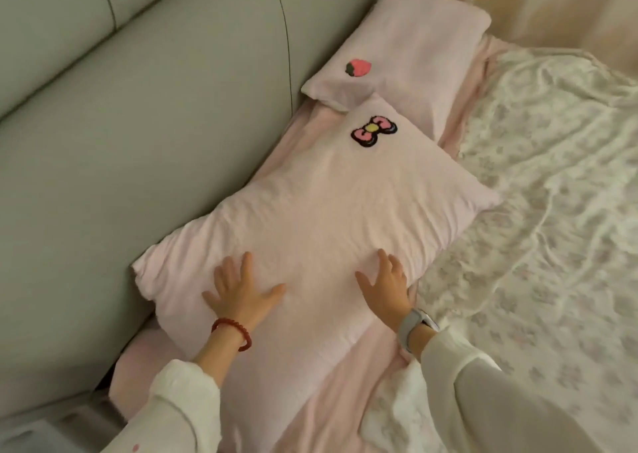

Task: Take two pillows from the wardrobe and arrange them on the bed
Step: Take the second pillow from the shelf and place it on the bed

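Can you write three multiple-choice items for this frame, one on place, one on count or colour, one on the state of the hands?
1. Where does the bow pillow lie relative to the strawberry pillow?
A. Nearer the person, its far corner overlapping it
B. Underneath it
C. On the floor

2. How many pink pillows lie along the headboard?
A. One
B. Two
C. Three

3. What are the hands doing?
A. Both gripping a corner
B. One raised in the air
C. Both lying flat with fingers spread on the bow pillow

Answers:
1. A, the bow pillow's far corner lies over the strawberry pillow's near edge.
2. B, only the bow and strawberry pillows show.
3. C, the left hand and right hand lie with straight fingers on the fabric.
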A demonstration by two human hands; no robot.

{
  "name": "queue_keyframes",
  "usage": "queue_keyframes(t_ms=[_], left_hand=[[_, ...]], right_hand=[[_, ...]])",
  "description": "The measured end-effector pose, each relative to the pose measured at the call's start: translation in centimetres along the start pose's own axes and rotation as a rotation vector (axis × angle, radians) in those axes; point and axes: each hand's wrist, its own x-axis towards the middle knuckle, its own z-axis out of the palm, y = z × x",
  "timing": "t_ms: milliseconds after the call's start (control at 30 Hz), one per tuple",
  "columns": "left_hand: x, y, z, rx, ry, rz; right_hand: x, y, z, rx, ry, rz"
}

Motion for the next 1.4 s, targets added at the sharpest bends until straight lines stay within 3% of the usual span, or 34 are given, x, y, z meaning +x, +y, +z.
queue_keyframes(t_ms=[133, 333, 500, 700, 833, 1067, 1200, 1300, 1400], left_hand=[[1.4, -0.3, 2.2, 0.086, 0.086, 0.084], [8.8, -0.7, -0.4, 0.143, 0.138, 0.174], [13.8, 1.3, -1.9, 0.145, 0.027, 0.090], [16.8, 1.5, -2.8, 0.125, 0.081, 0.079], [14.9, 1.7, -2.6, -0.010, 0.257, 0.184], [10.9, -0.1, -4.4, -0.238, 0.499, 0.142], [11.4, -2.6, -5.3, -0.222, 0.358, 0.005], [12.1, -4.4, -5.6, -0.091, 0.189, -0.143], [11.0, -5.8, -4.9, -0.121, 0.174, -0.103]], right_hand=[[1.4, 0.0, 1.8, 0.158, 0.090, 0.139], [3.9, -1.0, 2.9, 0.298, 0.239, 0.324], [6.3, -1.2, 2.4, 0.369, 0.220, 0.515], [8.8, -1.6, 2.2, 0.429, 0.201, 0.673], [8.7, -2.4, 2.3, 0.464, 0.289, 0.572], [5.8, -5.2, 0.0, 0.399, 0.415, 0.244], [6.7, -7.3, 0.1, 0.348, 0.314, 0.153], [6.8, -7.2, 1.3, 0.334, 0.201, 0.244], [4.7, -6.0, 2.7, 0.362, 0.171, 0.317]])
